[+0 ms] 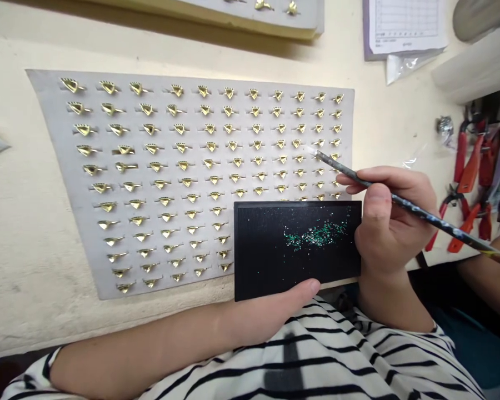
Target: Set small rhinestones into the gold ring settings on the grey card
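My right hand (394, 216) pinches a thin dark stick-shaped picking pen (420, 210) with a pale tip. That tip hovers at the right part of a grey foam sheet (58, 183), close to one of the gold rings (296, 144) set in rows. A flat black tray (258, 250) lies over the sheet's lower right part, with tiny green and clear stones (316, 234) scattered on it. My left hand (275, 311) grips the tray's near edge, thumb on top; its other fingers are hidden beneath.
Another foam sheet with gold rings (263, 5) lies at the far edge. A printed paper pad (406, 25) and a small plastic bag (412, 65) are at the upper right. Red-handled pliers (469, 172) lie on the right, near another person's arm (489, 278).
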`<state>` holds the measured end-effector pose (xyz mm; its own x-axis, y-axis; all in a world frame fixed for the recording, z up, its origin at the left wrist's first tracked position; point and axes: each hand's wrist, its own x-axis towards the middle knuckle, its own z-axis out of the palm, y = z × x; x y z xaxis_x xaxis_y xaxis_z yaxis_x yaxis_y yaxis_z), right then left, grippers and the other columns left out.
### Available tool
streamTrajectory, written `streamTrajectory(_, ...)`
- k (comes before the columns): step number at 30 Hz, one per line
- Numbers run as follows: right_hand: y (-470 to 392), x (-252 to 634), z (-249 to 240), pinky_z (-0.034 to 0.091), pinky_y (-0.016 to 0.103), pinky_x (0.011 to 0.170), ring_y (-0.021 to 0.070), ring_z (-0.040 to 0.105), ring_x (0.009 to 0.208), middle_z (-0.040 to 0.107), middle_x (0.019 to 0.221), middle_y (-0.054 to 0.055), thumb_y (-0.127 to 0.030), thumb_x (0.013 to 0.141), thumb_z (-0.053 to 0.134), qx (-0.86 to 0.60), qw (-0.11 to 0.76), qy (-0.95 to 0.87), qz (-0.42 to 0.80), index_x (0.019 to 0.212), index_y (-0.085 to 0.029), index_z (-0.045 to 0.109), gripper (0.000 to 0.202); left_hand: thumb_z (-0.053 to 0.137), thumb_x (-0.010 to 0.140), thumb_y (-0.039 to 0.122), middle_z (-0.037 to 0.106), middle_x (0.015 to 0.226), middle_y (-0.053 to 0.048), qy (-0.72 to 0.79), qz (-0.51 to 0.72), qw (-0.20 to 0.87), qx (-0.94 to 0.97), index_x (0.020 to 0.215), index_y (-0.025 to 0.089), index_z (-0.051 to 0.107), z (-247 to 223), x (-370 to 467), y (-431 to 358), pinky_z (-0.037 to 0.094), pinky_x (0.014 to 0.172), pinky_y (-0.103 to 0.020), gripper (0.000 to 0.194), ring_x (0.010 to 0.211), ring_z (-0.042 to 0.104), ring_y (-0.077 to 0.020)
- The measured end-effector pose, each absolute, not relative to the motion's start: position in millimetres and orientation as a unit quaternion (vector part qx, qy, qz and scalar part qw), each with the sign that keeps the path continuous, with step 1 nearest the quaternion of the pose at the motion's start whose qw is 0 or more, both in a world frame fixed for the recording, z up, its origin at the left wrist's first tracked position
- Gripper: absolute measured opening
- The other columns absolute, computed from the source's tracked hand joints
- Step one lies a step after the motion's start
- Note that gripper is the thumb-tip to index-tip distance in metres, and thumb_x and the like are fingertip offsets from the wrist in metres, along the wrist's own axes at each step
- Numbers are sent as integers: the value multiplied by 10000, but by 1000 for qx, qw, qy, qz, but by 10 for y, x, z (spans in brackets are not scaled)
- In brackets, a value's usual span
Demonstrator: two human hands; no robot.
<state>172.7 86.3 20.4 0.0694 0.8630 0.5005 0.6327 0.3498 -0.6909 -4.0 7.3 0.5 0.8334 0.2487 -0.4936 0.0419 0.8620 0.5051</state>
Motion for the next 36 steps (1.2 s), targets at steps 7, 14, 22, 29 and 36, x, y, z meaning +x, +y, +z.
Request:
streamTrajectory(7, 838, 1703, 217, 578, 299, 656, 124, 709, 788, 697, 878, -27, -203, 894, 527, -570, 463, -668, 120, 1005, -277, 676, 200, 386, 924, 672, 500, 1535, 13, 326, 52, 896, 297, 1388, 291, 578, 69, -66, 138, 190, 1272, -423, 630, 1454, 413, -267)
streamTrajectory(14, 843, 1722, 197, 576, 308, 671, 124, 708, 781, 703, 869, -13, -226, 885, 541, -566, 462, -672, 120, 986, -225, 677, 170, 378, 896, 718, 538, 1505, 9, 331, 42, 896, 293, 1406, 297, 561, 112, -60, 172, 216, 1266, -410, 686, 1460, 404, -264)
streamTrajectory(22, 838, 1732, 213, 586, 325, 713, 116, 702, 786, 706, 869, -18, -237, 893, 537, -578, 442, -676, 119, 979, -225, 678, 166, 369, 893, 719, 542, 1500, -4, 321, 32, 906, 275, 1389, 267, 584, 109, -33, 153, 226, 1260, -408, 705, 1445, 427, -274)
streamTrajectory(29, 847, 1726, 193, 583, 275, 634, 104, 707, 768, 695, 869, -15, -241, 901, 527, -565, 466, -671, 114, 986, -215, 670, 169, 411, 893, 700, 475, 1552, -9, 344, 28, 891, 294, 1413, 258, 559, 103, -49, 154, 185, 1270, -412, 697, 1465, 394, -276)
streamTrajectory(36, 844, 1722, 197, 589, 259, 631, 100, 710, 782, 697, 887, -15, -243, 904, 524, -571, 460, -668, 126, 991, -228, 672, 172, 368, 916, 688, 552, 1495, -14, 316, 17, 907, 278, 1374, 261, 599, 111, -43, 167, 234, 1256, -421, 667, 1421, 462, -273)
